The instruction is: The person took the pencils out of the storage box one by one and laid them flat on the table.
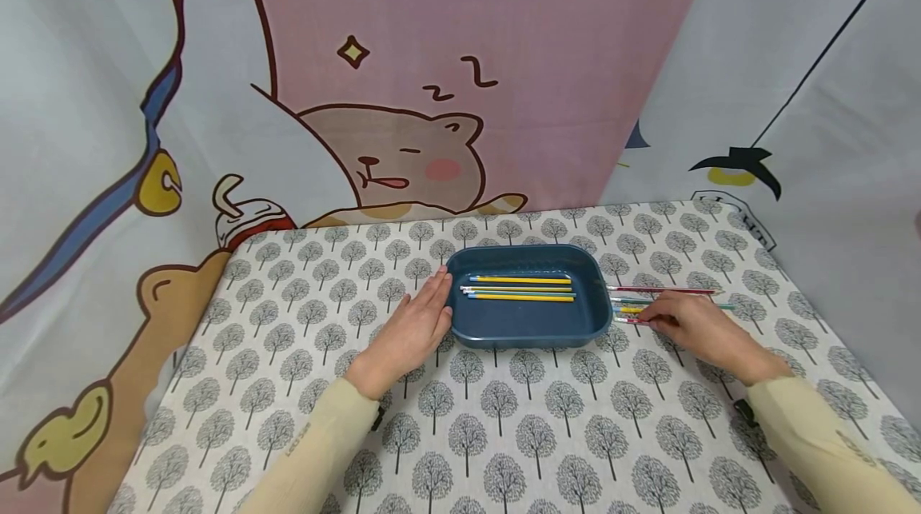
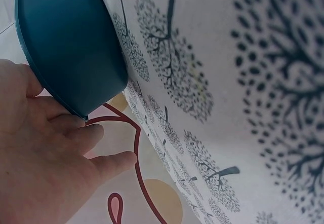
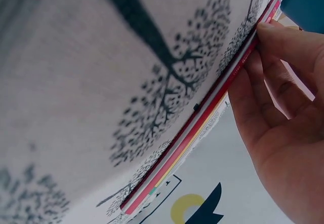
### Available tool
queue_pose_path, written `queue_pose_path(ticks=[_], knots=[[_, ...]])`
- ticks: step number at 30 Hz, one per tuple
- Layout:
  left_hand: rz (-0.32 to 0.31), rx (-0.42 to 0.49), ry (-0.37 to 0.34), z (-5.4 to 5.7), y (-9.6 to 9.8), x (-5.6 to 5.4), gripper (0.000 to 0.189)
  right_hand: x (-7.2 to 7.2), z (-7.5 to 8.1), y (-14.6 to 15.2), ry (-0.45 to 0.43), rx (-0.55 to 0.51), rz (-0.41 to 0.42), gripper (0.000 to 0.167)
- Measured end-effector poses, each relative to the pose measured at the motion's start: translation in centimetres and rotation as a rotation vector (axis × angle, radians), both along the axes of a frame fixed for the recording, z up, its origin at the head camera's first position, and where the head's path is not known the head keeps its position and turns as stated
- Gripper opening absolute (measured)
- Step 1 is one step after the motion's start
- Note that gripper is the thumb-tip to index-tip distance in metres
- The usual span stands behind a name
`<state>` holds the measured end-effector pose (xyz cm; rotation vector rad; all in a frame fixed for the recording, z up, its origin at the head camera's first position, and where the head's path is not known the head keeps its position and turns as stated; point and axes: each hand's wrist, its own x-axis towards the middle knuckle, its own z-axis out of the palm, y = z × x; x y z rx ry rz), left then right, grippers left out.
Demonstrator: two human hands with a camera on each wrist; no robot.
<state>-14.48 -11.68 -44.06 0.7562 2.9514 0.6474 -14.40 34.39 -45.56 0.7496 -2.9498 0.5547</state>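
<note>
A dark blue tray [image 1: 532,325] sits on the patterned cloth, holding several yellow and dark pencils [image 1: 521,298] laid side by side. My left hand [image 1: 413,326] rests against the tray's left end, fingers extended along its rim; the left wrist view shows them at the tray's edge [image 2: 76,41]. Right of the tray, my right hand [image 1: 694,326] pinches a red-and-white striped pencil [image 3: 192,127] between thumb and fingers close to its eraser end. That pencil lies low along the cloth. Beyond it are another red pencil [image 1: 662,289], a green pencil [image 1: 725,306] and a yellow one [image 1: 627,309], partly hidden by the hand.
A white cloth [image 1: 468,434] printed with grey trees covers the table. Cartoon-printed curtains [image 1: 561,58] hang right behind its back edge and along both sides.
</note>
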Motion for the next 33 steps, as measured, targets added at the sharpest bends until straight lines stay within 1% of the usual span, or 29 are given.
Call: queue_pose_path(ticks=[11,23,29,33], knots=[[0.004,-0.011,-0.001,0.0,0.0,0.0,0.057,0.2,0.1,0.0,-0.012,0.015,-0.02,0.02],[0.006,0.0,-0.008,0.0,0.0,0.0,0.057,1.9,1.2,0.2,0.007,-0.025,-0.069,0.019],[0.004,-0.001,-0.002,0.0,0.0,0.0,0.057,2.7,2.3,-0.1,-0.01,-0.057,-0.121,0.028],[0.003,0.005,-0.006,0.0,0.0,0.0,0.057,3.1,3.2,-0.3,0.015,-0.081,-0.144,0.037]])
